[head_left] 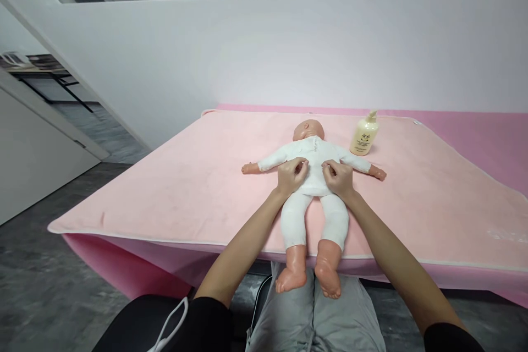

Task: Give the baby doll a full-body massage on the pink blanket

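A baby doll [315,176] with a white cloth body lies stretched out, its bald head towards the wall and its bare feet past the table's near edge. The head is turned so that an ear shows, and both arms are spread sideways. My left hand [292,174] rests on the left side of the doll's torso, fingers curled into a loose fist. Mirroring it, my right hand [338,177] lies curled in a fist on the right side of the torso. A strip of white cloth separates the two hands. Nothing shows inside either fist.
A cream pump bottle [363,135] stands just beyond the doll's right-hand arm. Under both spreads a pale pink blanket [185,187] over a darker pink cover [487,148]. A white wall [264,49] rises behind the table. My legs [313,313] are below its near edge.
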Tool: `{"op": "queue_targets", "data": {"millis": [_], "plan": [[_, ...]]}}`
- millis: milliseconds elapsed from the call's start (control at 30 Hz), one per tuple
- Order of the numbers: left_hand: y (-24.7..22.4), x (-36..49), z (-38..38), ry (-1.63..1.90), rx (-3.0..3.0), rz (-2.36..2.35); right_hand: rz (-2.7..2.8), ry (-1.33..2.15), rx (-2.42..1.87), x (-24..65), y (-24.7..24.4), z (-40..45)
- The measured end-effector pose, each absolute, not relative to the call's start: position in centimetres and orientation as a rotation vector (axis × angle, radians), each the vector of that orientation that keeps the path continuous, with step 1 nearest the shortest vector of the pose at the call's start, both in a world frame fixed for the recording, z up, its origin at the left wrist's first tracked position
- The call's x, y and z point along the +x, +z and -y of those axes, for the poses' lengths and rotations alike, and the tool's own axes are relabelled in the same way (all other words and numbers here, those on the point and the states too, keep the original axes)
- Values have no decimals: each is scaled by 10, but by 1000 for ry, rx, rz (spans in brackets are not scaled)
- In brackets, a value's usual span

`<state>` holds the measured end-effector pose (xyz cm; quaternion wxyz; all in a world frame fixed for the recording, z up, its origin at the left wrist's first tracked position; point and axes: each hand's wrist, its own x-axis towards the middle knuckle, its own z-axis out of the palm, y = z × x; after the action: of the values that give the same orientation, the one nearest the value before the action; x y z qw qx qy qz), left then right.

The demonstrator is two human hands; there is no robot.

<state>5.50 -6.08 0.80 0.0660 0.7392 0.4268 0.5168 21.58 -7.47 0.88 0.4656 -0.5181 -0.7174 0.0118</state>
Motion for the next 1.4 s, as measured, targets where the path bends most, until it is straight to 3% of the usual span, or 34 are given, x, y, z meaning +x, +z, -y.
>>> {"op": "queue_targets", "data": {"millis": [133, 300, 400, 667, 933, 1200, 1400], "plan": [[8, 55, 58, 1567, 2093, -1307, 1815, 225, -1200, 215, 12, 74], [7, 53, 56, 1573, 2053, -1317, 1948, 923, -1059, 235, 34, 72], [7, 51, 56, 1553, 2104, -1323, 2019, 1097, -1105, 258, 47, 74], [8, 51, 56, 1547, 2149, -1362, 2058, 907, -1191, 256, 36, 77], [11, 49, 54, 1571, 2142, -1334, 1845, 992, -1159, 239, 22, 73], [12, 49, 52, 1502, 2127, -1383, 2102, 364, -1253, 234, 19, 79], [13, 49, 48, 1450, 2072, -1340, 2039, 476, -1194, 230, 17, 79]]}}
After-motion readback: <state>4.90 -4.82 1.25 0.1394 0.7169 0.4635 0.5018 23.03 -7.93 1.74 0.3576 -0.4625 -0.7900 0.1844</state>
